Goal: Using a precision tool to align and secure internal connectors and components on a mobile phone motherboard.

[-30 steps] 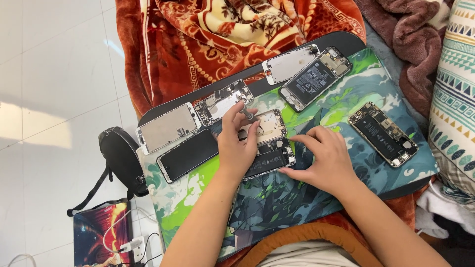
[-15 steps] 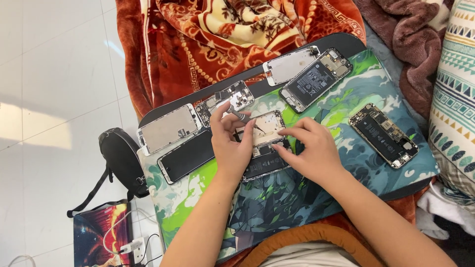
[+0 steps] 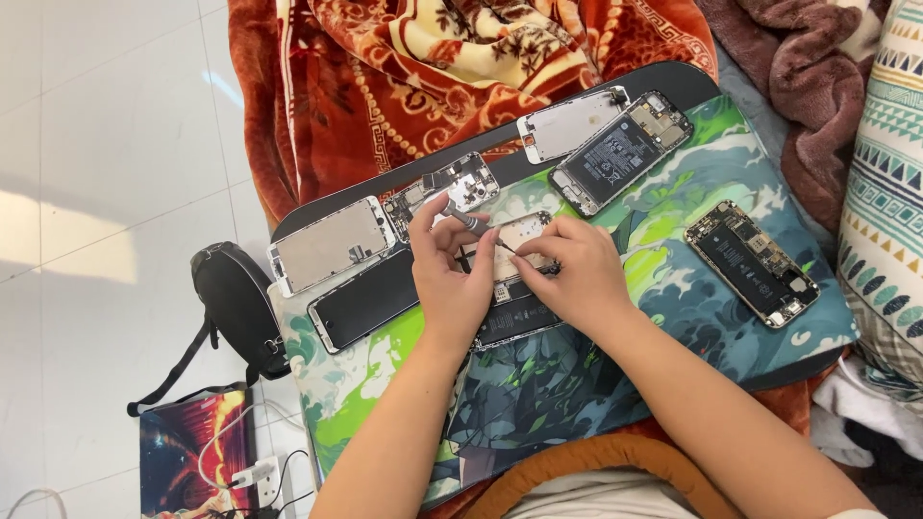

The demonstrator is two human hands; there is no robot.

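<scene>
Head view, looking down on a green and teal printed work mat (image 3: 673, 317) laid over a dark board on a red patterned blanket (image 3: 404, 86). The left hand (image 3: 450, 274) is pinched around a small silver screwdriver (image 3: 471, 224), thumb and forefinger closed on its handle, the tip angled down toward the opened phone (image 3: 514, 279) lying at the middle of the mat. The right hand (image 3: 567, 269) rests on that same phone, fingers bent and pressing its upper part, fingertips just beside the tool tip; whether it grips a small part cannot be told. The phone lies face down with its back off, circuit board and dark battery exposed, partly covered by both hands. Left of the hands lie a detached screen panel (image 3: 332, 242) with a silver back and a black phone body (image 3: 363, 300), touching each other. Above the left hand sits a further stripped phone frame (image 3: 452, 187). At the far edge lie a second silver screen panel (image 3: 567, 123) and an opened phone with a battery showing (image 3: 620, 154), side by side. To the right, well apart, lies another opened phone (image 3: 752, 261). On the white tiled floor beside the mat sits a black pouch with a strap (image 3: 231, 308).
</scene>
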